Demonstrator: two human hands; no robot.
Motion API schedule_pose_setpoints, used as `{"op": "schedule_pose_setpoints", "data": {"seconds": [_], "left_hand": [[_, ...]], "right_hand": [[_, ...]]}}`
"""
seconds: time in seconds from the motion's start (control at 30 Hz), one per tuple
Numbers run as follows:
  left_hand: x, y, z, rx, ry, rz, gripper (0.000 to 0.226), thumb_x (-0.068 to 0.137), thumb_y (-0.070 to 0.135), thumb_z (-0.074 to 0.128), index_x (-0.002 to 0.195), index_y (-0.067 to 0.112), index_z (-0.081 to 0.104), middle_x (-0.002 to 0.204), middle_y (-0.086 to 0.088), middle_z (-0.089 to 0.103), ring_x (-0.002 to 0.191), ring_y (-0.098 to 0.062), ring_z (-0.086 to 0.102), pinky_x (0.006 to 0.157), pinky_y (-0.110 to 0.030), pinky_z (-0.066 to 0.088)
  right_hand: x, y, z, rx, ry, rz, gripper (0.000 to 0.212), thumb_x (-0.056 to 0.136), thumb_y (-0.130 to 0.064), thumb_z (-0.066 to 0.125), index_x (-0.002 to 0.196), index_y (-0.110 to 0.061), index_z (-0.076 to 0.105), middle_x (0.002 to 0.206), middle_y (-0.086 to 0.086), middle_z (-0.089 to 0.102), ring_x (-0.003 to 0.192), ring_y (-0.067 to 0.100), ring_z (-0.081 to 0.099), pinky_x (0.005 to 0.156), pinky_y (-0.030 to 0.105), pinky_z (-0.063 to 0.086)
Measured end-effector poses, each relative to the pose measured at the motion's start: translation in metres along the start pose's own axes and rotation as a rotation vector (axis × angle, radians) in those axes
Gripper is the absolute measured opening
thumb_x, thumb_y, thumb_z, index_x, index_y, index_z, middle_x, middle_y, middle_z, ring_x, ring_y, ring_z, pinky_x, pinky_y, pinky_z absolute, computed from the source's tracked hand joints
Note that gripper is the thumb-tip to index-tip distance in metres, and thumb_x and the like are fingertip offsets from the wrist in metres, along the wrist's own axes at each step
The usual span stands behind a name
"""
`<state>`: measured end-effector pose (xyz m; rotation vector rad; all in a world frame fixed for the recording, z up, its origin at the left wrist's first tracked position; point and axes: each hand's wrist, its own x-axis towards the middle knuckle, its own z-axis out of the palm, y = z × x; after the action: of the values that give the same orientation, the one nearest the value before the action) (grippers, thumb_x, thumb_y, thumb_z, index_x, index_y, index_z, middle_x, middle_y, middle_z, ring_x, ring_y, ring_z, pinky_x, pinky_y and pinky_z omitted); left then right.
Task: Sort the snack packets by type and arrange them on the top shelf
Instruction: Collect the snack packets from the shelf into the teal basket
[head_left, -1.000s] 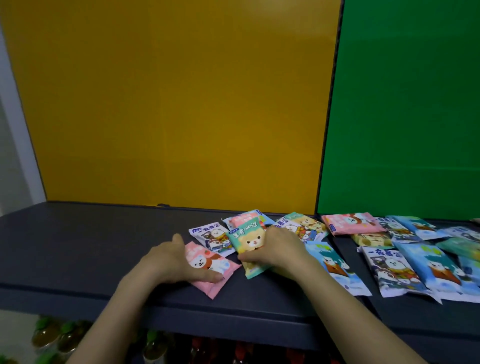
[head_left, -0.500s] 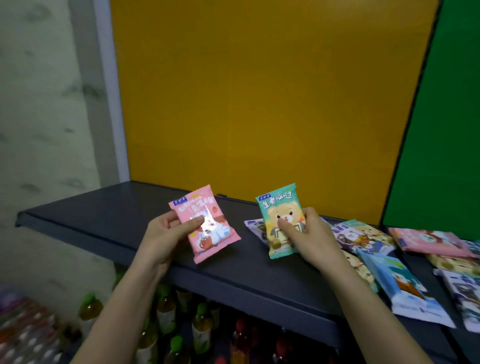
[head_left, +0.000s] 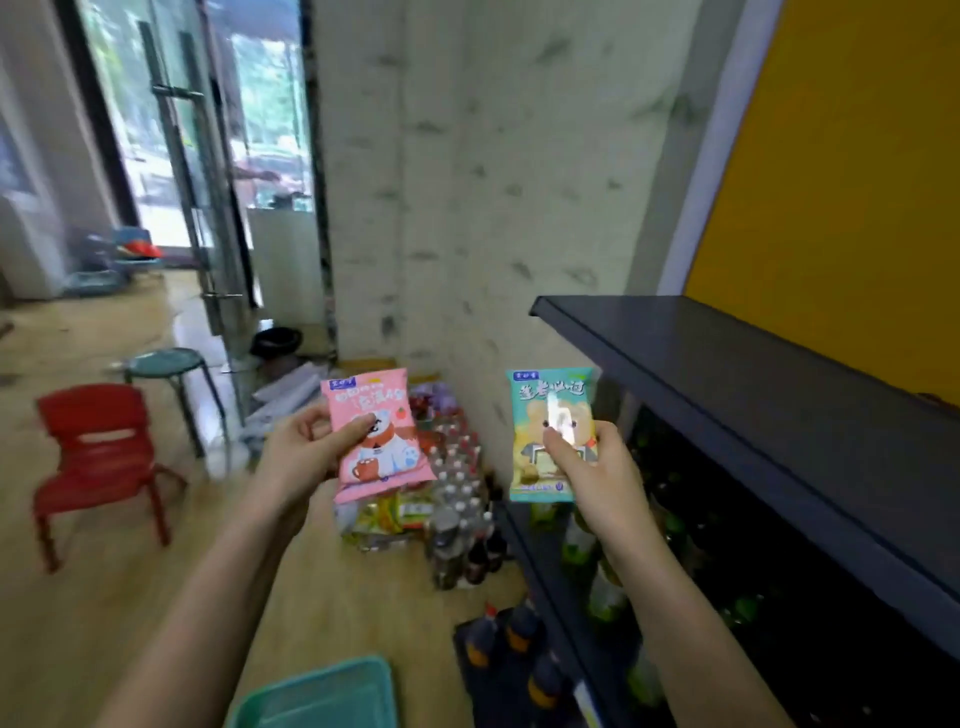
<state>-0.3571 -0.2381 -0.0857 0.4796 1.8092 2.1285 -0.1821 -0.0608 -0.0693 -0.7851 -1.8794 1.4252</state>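
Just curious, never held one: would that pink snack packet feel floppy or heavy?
Probably light: the left hand holds the pink packet upright by one edge, thumb on its face. It is likely fairly self-supporting, since it stands without drooping. Its glossy film looks possibly slippery.

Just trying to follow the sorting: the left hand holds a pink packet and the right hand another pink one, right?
Not quite. In the head view the right hand holds a teal packet with a bear on it; the left hand does hold a pink packet.
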Motion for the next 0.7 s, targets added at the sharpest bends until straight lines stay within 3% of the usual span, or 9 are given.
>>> {"op": "schedule_pose_setpoints", "data": {"seconds": [0.1,0.23,0.33,0.4,0.47,0.7], "left_hand": [[0.004,-0.020,-0.067,0.039,0.104,-0.057,0.007,0.081,0.004,0.067,0.084,0.009,0.063,0.056,0.004,0.070,0.046,-0.005,0.064,0.044,-0.015,0.050],[0.017,-0.056,-0.147,0.099,0.226,-0.143,0.012,0.079,0.004,0.070,0.087,0.004,0.062,0.053,0.004,0.069,0.044,-0.005,0.063,0.041,-0.014,0.048],[0.037,-0.090,-0.194,0.128,0.260,-0.230,0.017,0.078,0.005,0.071,0.092,0.001,0.061,0.056,0.000,0.070,0.045,-0.006,0.064,0.040,-0.014,0.046],[0.055,-0.115,-0.220,0.144,0.261,-0.296,0.021,0.079,0.005,0.070,0.097,-0.001,0.061,0.069,-0.007,0.070,0.046,-0.006,0.065,0.040,-0.015,0.047],[0.075,-0.144,-0.242,0.159,0.253,-0.362,0.022,0.080,0.006,0.070,0.099,-0.001,0.059,0.078,-0.011,0.069,0.048,-0.007,0.066,0.041,-0.016,0.048],[0.131,-0.282,-0.293,0.172,0.252,-0.551,0.017,0.084,0.011,0.066,0.097,0.005,0.057,0.081,-0.010,0.069,0.048,-0.006,0.066,0.043,-0.016,0.050]], "right_hand": [[0.007,0.025,0.075,0.034,-0.146,0.074,0.022,0.088,-0.024,0.061,0.103,-0.012,0.051,0.096,0.003,0.065,0.075,0.008,0.064,0.049,0.011,0.046],[0.008,0.064,0.168,0.039,-0.268,0.155,0.014,0.088,-0.022,0.061,0.093,-0.018,0.050,0.095,0.005,0.066,0.076,0.014,0.065,0.052,0.015,0.050],[0.008,0.100,0.230,0.047,-0.321,0.237,0.016,0.088,-0.020,0.062,0.096,-0.016,0.050,0.097,0.006,0.066,0.084,0.020,0.067,0.067,0.028,0.055],[0.009,0.127,0.268,0.054,-0.340,0.287,0.014,0.087,-0.019,0.063,0.090,-0.021,0.050,0.097,0.006,0.066,0.087,0.023,0.067,0.078,0.041,0.055],[0.010,0.156,0.303,0.030,-0.357,0.336,0.014,0.087,-0.018,0.063,0.087,-0.022,0.050,0.096,0.005,0.066,0.087,0.020,0.067,0.081,0.044,0.055],[0.022,0.275,0.397,-0.029,-0.386,0.483,0.013,0.089,-0.022,0.060,0.095,-0.015,0.050,0.096,0.007,0.068,0.074,0.011,0.066,0.050,0.012,0.047]]}}
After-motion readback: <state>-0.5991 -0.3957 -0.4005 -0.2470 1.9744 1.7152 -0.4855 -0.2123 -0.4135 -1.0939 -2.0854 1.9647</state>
